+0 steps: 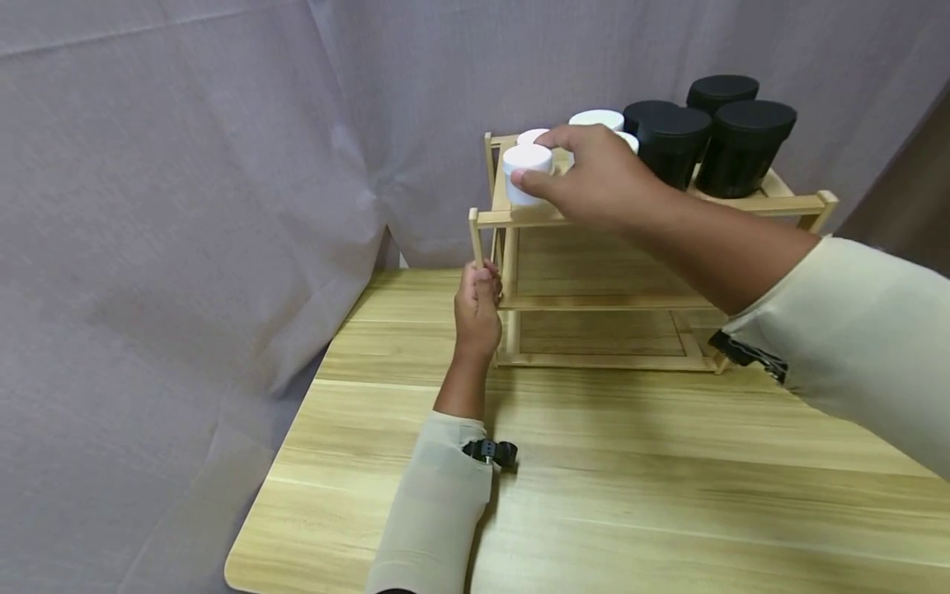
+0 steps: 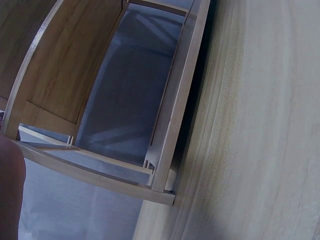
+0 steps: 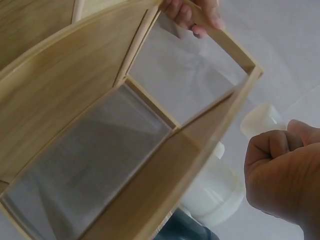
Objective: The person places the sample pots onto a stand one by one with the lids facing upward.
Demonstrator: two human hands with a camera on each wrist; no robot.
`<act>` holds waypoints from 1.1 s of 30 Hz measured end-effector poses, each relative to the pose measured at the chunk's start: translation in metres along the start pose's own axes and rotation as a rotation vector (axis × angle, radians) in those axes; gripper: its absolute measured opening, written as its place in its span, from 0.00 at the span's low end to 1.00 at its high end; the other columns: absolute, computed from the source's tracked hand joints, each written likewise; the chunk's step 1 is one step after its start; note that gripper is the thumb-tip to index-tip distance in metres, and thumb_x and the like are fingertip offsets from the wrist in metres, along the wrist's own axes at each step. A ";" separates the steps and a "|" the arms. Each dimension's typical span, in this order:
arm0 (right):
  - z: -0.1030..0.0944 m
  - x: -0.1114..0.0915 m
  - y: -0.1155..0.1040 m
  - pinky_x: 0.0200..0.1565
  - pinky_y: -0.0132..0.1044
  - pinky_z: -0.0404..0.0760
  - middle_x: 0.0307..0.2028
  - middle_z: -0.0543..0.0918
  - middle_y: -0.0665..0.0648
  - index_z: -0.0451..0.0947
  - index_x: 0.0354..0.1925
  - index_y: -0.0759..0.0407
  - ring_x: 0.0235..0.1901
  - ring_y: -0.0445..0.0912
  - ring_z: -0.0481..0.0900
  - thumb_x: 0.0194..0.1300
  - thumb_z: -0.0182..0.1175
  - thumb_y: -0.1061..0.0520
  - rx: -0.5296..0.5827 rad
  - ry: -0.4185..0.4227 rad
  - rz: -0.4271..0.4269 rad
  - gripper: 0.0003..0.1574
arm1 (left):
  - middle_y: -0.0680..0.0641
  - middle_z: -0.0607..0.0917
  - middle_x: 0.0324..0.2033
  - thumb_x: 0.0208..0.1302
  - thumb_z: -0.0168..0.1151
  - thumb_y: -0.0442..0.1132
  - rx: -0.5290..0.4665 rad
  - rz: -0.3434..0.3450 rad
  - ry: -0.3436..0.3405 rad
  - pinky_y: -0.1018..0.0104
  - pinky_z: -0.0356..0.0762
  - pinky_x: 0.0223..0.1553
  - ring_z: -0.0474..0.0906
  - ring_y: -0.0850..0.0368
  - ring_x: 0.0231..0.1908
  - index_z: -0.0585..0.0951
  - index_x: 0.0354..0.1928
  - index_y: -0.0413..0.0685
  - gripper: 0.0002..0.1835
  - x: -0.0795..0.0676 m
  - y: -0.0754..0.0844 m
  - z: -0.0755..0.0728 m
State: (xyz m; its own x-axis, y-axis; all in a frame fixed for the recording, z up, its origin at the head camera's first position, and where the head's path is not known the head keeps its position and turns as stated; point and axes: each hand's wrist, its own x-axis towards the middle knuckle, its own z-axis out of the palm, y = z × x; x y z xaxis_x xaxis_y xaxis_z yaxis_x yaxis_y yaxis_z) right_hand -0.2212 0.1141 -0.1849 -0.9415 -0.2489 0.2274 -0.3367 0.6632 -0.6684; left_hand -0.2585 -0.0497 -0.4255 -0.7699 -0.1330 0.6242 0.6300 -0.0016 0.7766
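My right hand (image 1: 597, 177) pinches a small white lidded jar (image 1: 529, 173) between thumb and fingers, over the left end of the wooden rack's top shelf. In the right wrist view that white jar (image 3: 261, 120) sticks out past the curled fingers. My left hand (image 1: 478, 309) grips the front left post of the wooden rack (image 1: 601, 303), below the top shelf. Its fingers (image 3: 180, 12) wrap the post in the right wrist view. Behind the held jar stand another small white jar (image 1: 532, 134) and a larger white jar (image 1: 596, 120), partly hidden by my right hand.
Several black lidded jars (image 1: 745, 153) stand on the right part of the top shelf. The rack has lower shelves and stands on a wood-grain table (image 1: 594, 495). A grey curtain (image 1: 185, 206) hangs behind and to the left.
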 end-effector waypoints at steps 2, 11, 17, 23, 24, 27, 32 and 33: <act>0.004 0.003 0.001 0.71 0.53 0.71 0.76 0.76 0.64 0.74 0.76 0.61 0.69 0.56 0.72 0.78 0.65 0.41 0.013 0.018 0.005 0.39 | 0.53 0.69 0.28 0.91 0.40 0.48 0.002 -0.006 0.004 0.72 0.66 0.32 0.64 0.64 0.29 0.71 0.52 0.23 0.28 0.000 0.000 0.001; 0.022 0.006 0.007 0.71 0.56 0.74 0.72 0.79 0.68 0.70 0.77 0.65 0.68 0.60 0.77 0.80 0.63 0.46 -0.003 0.136 -0.039 0.38 | 0.52 0.69 0.27 0.90 0.39 0.37 -0.008 -0.037 0.008 0.71 0.65 0.32 0.64 0.63 0.28 0.71 0.52 0.23 0.19 -0.001 0.003 0.004; 0.029 0.003 0.011 0.70 0.57 0.76 0.70 0.81 0.68 0.70 0.78 0.63 0.66 0.61 0.80 0.80 0.63 0.48 -0.051 0.177 -0.033 0.37 | 0.53 0.69 0.27 0.91 0.39 0.53 0.001 -0.016 0.001 0.72 0.66 0.32 0.64 0.64 0.28 0.72 0.51 0.25 0.30 -0.001 0.002 0.006; 0.033 0.004 0.011 0.70 0.59 0.77 0.72 0.80 0.69 0.67 0.80 0.63 0.68 0.64 0.81 0.81 0.63 0.47 -0.085 0.192 -0.011 0.40 | 0.54 0.69 0.27 0.79 0.40 0.73 0.009 -0.009 0.009 0.72 0.66 0.32 0.64 0.64 0.28 0.72 0.51 0.26 0.47 -0.001 0.000 0.006; 0.034 0.004 0.010 0.69 0.59 0.78 0.71 0.80 0.70 0.68 0.80 0.64 0.67 0.64 0.81 0.81 0.63 0.47 -0.088 0.196 -0.003 0.40 | 0.54 0.69 0.27 0.79 0.40 0.74 0.010 -0.009 0.011 0.72 0.66 0.32 0.64 0.64 0.28 0.72 0.51 0.26 0.48 -0.001 0.000 0.005; 0.037 0.004 0.009 0.66 0.59 0.80 0.68 0.82 0.71 0.70 0.77 0.66 0.63 0.64 0.83 0.80 0.64 0.47 -0.107 0.217 0.014 0.38 | 0.54 0.69 0.27 0.78 0.40 0.75 0.009 -0.010 0.012 0.72 0.66 0.32 0.64 0.64 0.28 0.72 0.51 0.25 0.48 0.000 0.000 0.005; 0.039 0.004 0.006 0.60 0.60 0.82 0.60 0.85 0.74 0.74 0.72 0.70 0.56 0.66 0.84 0.79 0.63 0.47 -0.145 0.237 0.029 0.36 | 0.53 0.69 0.28 0.78 0.41 0.74 0.004 -0.011 0.010 0.72 0.66 0.32 0.64 0.64 0.28 0.72 0.51 0.25 0.48 0.000 -0.001 0.005; 0.039 0.005 0.006 0.59 0.61 0.82 0.59 0.86 0.75 0.75 0.71 0.71 0.55 0.66 0.84 0.79 0.63 0.46 -0.152 0.236 0.032 0.36 | 0.53 0.69 0.28 0.78 0.41 0.74 0.005 -0.010 0.010 0.72 0.66 0.32 0.64 0.64 0.28 0.72 0.51 0.25 0.48 -0.001 -0.001 0.005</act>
State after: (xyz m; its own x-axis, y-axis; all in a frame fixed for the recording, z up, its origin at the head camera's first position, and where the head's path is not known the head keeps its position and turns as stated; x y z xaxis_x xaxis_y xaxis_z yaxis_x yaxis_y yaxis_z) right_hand -0.2274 0.0895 -0.2153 -0.9231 -0.0665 0.3788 -0.2885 0.7710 -0.5677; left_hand -0.2592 -0.0447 -0.4263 -0.7749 -0.1430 0.6157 0.6219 0.0021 0.7831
